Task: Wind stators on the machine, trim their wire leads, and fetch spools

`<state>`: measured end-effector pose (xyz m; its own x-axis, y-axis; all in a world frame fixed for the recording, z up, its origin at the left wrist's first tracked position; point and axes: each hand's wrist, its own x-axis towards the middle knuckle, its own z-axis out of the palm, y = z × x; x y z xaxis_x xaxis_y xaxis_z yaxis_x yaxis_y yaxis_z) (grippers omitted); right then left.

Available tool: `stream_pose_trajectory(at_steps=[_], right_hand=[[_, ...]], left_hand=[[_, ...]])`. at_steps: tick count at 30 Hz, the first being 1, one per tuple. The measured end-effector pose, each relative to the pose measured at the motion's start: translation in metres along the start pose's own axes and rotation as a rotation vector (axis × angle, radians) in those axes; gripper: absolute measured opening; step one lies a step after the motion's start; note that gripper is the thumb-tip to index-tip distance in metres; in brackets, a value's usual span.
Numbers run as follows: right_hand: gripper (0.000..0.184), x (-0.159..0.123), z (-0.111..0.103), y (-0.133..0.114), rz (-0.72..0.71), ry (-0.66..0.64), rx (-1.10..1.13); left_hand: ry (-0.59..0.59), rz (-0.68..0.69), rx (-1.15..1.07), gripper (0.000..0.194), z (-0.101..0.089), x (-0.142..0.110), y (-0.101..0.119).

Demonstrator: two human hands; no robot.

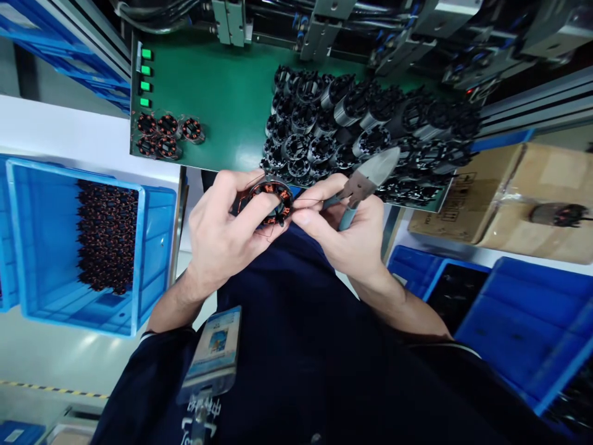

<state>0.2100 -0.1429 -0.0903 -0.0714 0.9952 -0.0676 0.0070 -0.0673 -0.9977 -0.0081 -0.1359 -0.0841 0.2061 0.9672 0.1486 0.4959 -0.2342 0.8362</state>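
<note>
My left hand (222,228) grips a round wound stator (271,201) with orange-copper coils on a black frame, and thin wire ends stick out from it. My right hand (345,232) closes on blue-handled side-cutting pliers (359,188), their silver jaws pointing up and away from the stator. Its thumb and forefinger reach the stator's edge and seem to pinch a thin wire. Behind the hands, a green board (222,105) carries a dense mass of black stators (356,123) and a small group of copper-wound ones (160,133).
On the left, a blue crate (157,247) holds rows of wound stators. A cardboard box (504,198) stands to the right, above blue crates (523,315). Machinery with pneumatic fittings (324,31) lines the far side. An ID badge (215,349) hangs on my dark workwear.
</note>
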Motion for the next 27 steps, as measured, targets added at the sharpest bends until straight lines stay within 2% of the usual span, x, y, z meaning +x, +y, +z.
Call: stream_pose_trajectory(at_steps=[4,7,9,12,14,17,21,25,27], right_hand=[[0.037,-0.001,0.002,0.004,0.011,0.002,-0.056],[0.035,0.001,0.0,0.005,0.019,-0.023,-0.073],[0.032,0.004,-0.004,0.004,0.021,-0.045,-0.086],[0.027,0.011,-0.012,0.002,0.051,-0.14,-0.111],[0.031,0.016,-0.017,0.002,0.1,-0.246,-0.094],[0.044,0.021,-0.022,0.007,0.217,-0.359,0.019],[0.053,0.02,-0.022,0.015,0.367,-0.395,0.28],[0.05,0.013,-0.025,0.014,0.431,-0.445,0.485],[0.05,0.009,-0.029,0.01,0.434,-0.461,0.517]], left_hand=[[0.057,0.023,0.07,0.027,0.002,0.0,0.003],[0.025,0.052,0.18,0.019,0.002,0.0,0.01],[-0.011,0.011,0.238,0.019,0.002,0.0,0.013],[-0.027,-0.055,0.256,0.024,0.003,-0.002,0.01],[-0.009,-0.055,0.249,0.026,0.004,-0.002,0.002],[0.011,-0.026,0.215,0.026,0.005,-0.002,-0.013],[0.017,0.022,0.054,0.028,0.008,0.0,-0.028],[0.163,0.035,0.006,0.031,0.015,-0.001,-0.028],[0.215,-0.01,-0.021,0.038,0.021,-0.005,-0.026]])
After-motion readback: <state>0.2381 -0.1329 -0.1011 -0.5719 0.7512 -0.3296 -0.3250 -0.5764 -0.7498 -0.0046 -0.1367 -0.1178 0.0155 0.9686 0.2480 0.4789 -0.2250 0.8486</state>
